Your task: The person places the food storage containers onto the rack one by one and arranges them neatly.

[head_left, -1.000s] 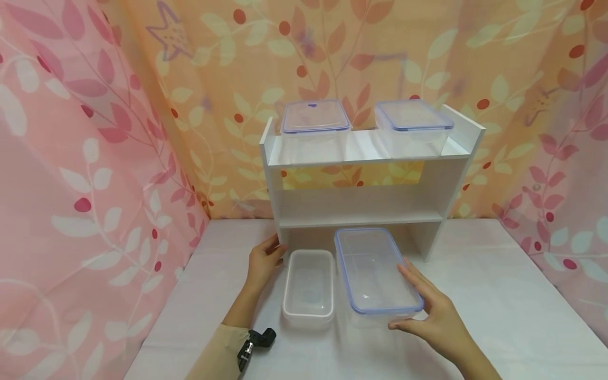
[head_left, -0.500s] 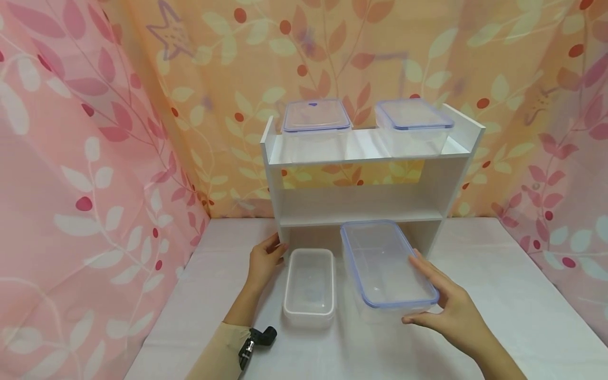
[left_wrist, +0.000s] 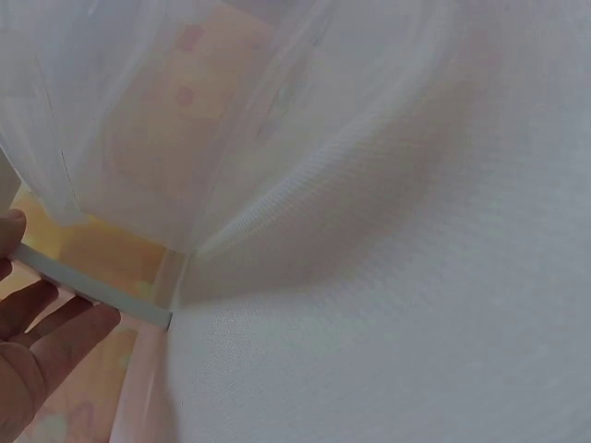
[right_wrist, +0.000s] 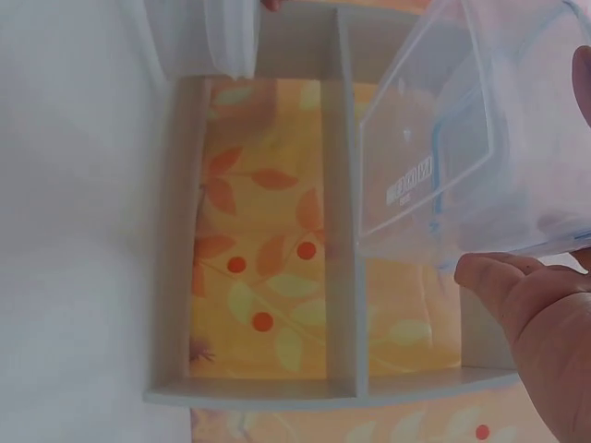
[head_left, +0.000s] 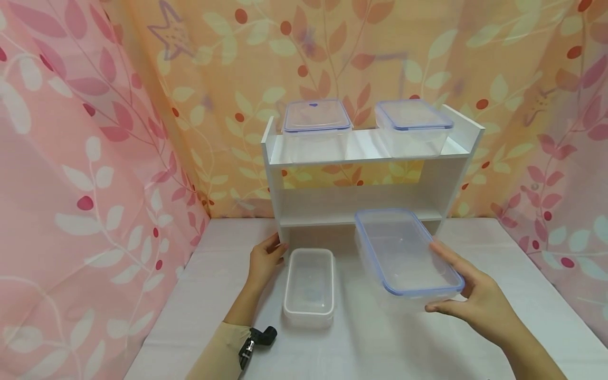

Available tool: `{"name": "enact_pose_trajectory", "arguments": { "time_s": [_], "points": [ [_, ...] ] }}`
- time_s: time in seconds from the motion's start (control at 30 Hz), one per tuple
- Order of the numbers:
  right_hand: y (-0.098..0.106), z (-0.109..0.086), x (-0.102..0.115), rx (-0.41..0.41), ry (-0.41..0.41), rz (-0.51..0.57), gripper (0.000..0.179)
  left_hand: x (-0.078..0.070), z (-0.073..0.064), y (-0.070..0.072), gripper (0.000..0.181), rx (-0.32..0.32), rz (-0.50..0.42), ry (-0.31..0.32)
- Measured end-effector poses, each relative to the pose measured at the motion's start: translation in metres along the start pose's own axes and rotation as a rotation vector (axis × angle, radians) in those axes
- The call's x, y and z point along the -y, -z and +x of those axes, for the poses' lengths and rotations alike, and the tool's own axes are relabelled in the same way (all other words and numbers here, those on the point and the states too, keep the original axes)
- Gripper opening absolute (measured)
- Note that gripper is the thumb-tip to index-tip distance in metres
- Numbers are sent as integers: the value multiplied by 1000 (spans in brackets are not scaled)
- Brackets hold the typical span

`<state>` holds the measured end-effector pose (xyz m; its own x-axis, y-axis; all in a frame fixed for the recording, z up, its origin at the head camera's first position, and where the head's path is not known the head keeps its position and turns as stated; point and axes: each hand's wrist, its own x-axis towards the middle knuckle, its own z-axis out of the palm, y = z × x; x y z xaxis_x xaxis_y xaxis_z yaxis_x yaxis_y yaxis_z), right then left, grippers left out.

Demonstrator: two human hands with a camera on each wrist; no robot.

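A clear plastic food container [head_left: 404, 253] with a blue-rimmed lid hangs above the table, in front of the white shelf [head_left: 353, 206]. My right hand [head_left: 482, 303] grips its right front corner, thumb at the near side and fingers along the right edge. The right wrist view shows the container's underside [right_wrist: 429, 180] with small printed marks. My left hand [head_left: 265, 261] holds the foot of the shelf's left side panel [left_wrist: 102, 291], thumb on one side and fingers on the other. Beside that hand, a smaller clear container [head_left: 310, 285] with a whitish rim sits on the table.
Two more blue-lidded containers stand on the shelf's top board, one at left [head_left: 317, 132] and one at right [head_left: 415, 129]. A white cloth [head_left: 503, 285] covers the table. Patterned curtains [head_left: 228, 105] close off the back and both sides.
My right hand has moved the blue-lidded container right and upward, away from the smaller container. The left hand has kept its place on the shelf panel.
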<state>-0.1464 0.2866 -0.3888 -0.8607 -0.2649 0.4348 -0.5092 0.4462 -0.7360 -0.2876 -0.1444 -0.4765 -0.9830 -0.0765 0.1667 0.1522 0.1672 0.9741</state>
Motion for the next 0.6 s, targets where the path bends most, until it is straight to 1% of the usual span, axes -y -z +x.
{"name": "enact_pose_trajectory", "arguments": {
  "time_s": [0.17,0.27,0.5,0.6],
  "points": [
    [12,6,3,-26,-21,-31,107,-1,0,2,54,23,-15,19],
    [18,11,2,-34,-33,-49,107,-1,1,2,54,28,-16,19],
    [30,25,-2,-35,-62,-57,105,-1,1,1,54,16,-15,26],
    [34,32,-5,-42,-76,-80,103,-1,0,1,54,14,-15,27]
  ]
}}
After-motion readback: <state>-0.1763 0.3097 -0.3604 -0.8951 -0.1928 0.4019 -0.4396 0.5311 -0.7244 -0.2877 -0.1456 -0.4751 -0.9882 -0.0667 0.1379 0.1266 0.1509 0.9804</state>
